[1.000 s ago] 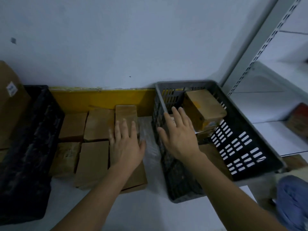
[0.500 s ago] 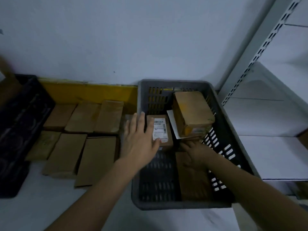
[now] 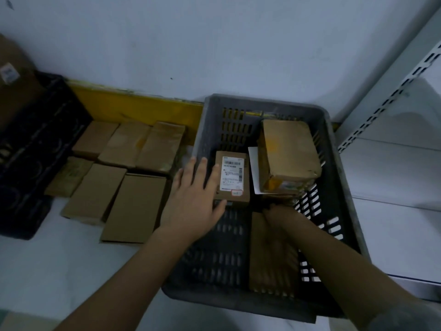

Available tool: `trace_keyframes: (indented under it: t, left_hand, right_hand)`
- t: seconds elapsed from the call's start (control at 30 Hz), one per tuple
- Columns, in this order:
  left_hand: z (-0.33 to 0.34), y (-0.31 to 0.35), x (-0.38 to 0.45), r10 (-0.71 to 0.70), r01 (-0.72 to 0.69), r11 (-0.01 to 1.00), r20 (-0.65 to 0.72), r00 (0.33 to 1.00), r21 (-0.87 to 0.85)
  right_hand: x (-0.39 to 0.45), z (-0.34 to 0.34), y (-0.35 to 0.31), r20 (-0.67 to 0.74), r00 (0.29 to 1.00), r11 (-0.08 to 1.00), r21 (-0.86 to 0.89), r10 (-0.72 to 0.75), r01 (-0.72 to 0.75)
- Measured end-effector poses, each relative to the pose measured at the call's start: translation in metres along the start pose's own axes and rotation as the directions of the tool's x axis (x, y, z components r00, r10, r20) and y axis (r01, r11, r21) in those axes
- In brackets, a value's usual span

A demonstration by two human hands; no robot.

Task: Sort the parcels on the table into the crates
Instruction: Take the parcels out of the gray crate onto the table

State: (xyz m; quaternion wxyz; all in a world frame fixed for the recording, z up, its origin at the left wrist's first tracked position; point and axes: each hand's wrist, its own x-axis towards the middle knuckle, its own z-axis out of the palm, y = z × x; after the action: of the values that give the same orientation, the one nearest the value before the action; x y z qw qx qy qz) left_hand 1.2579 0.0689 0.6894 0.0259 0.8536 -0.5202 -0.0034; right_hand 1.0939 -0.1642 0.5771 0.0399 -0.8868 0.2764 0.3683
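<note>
Nearest the camera, both forearms are reaching forward over the white table (image 3: 59, 271) into the grey crate (image 3: 343, 194), which is sitting at centre right. The right hand (image 3: 278, 215) is lying low inside the crate at the far end of a flat brown parcel (image 3: 269, 254) resting on the crate floor; the fingers are in shadow and partly hidden, so whether they are curling round anything cannot be told. The left hand (image 3: 193, 199) is crossing the crate's left wall with its fingers (image 3: 201, 168) straight and slightly spread, the thumb lying against the near edge of the labelled parcel (image 3: 232, 179) and the fingertips touching its left side. That parcel is sitting inside the crate with a white barcode label facing up. Just right of it a taped box (image 3: 290, 151) is resting on other parcels against the crate's right wall, with a white sheet (image 3: 253, 173) showing beside it. Left of the crate, six brown parcels (image 3: 133, 206) are lying flat on the table in two rows, close together. Further left a black crate (image 3: 31, 151) is standing, with a large cardboard box (image 3: 14, 75) behind it. A yellow strip (image 3: 133, 108) is running along the base of the wall. White shelving (image 3: 393, 163) is standing at the right.
</note>
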Motion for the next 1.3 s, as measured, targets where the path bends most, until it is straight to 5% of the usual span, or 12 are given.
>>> trace_keyframes:
  t: [0.27, 0.47, 0.53, 0.67, 0.83, 0.93, 1.13, 1.3]
  left_hand:
    - [0.001, -0.001, -0.001, -0.003, 0.002, 0.998, -0.023, 1.000, -0.064]
    - [-0.014, 0.009, 0.002, 0.079, -0.115, 0.967, -0.166, 0.983, -0.226]
    - [-0.016, 0.020, 0.007, 0.090, -0.144, 0.899, -0.148, 0.985, -0.415]
    - [-0.015, 0.037, 0.013, 0.141, 0.033, 0.616, 0.152, 0.978, -0.787]
    - [-0.021, 0.039, 0.014, 0.112, 0.069, 0.433, 0.129, 0.985, -0.899]
    - [-0.032, 0.030, 0.018, -0.072, 0.076, 0.399, 0.051, 0.996, -0.914]
    - [-0.048, 0.003, 0.020, -0.299, 0.091, 0.266, 0.007, 0.954, -0.960]
    - [-0.050, -0.014, 0.010, -0.382, 0.088, 0.235, -0.009, 0.924, -0.968]
  right_hand:
    - [-0.047, -0.019, 0.010, -0.030, 0.997, 0.976, 0.205, -0.074, 0.078]
    - [-0.099, -0.053, 0.019, -0.326, 0.933, 0.854, 0.433, -0.149, 0.288]
    - [-0.121, -0.073, 0.024, -0.452, 0.883, 0.805, 0.476, -0.123, 0.355]
    - [-0.155, -0.112, 0.037, -0.636, 0.772, 0.702, 0.539, -0.024, 0.465]
    - [-0.149, -0.135, 0.055, -0.755, 0.634, 0.647, 0.569, 0.167, 0.508]
    - [-0.120, -0.132, 0.071, -0.700, 0.550, 0.603, 0.697, 0.455, 0.388]
    - [-0.068, -0.109, 0.048, -0.351, 0.816, 0.775, 0.607, 0.460, -0.176]
    - [-0.051, -0.120, 0.017, -0.216, 0.825, 0.795, 0.473, 0.522, -0.379]
